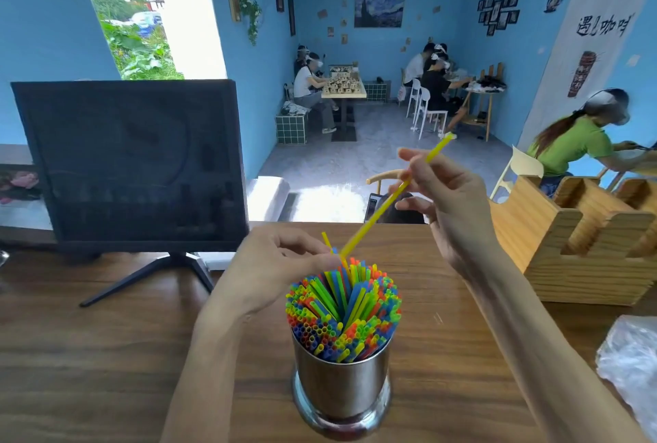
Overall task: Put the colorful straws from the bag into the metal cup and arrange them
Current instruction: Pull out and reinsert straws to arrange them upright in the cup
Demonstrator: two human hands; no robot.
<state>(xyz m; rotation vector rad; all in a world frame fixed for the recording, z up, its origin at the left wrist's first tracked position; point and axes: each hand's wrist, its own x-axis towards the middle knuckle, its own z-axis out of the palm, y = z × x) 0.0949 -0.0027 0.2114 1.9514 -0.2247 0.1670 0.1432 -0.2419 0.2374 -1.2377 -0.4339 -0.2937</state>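
Steel catches the light on the metal cup (342, 389), which stands upright on the wooden table (106, 353) close to its near edge. It is packed with colorful straws (343, 311), blue, green, yellow, orange and red, their open ends fanning out above the rim.

The right hand (444, 193) is raised above and beyond the cup, pinching a single yellow straw (387, 200) between thumb and fingertips near its middle. That straw is tilted, its upper end pointing up and to the right, its lower end dipping among the bundle at the far side of the cup.

The left hand (281, 264) sits just behind the cup on its left side, fingers curled, the fingertips at the tops of the far straws (one short yellow tip pokes up beside them). Whether it actually grips any of them I cannot tell.

A clear plastic bag (631, 360) lies crumpled at the right edge of the table, well apart from the cup. Behind it rests a wooden holder (576, 243) with slotted compartments. A dark monitor (131, 165) stands on its stand on the left of the table.
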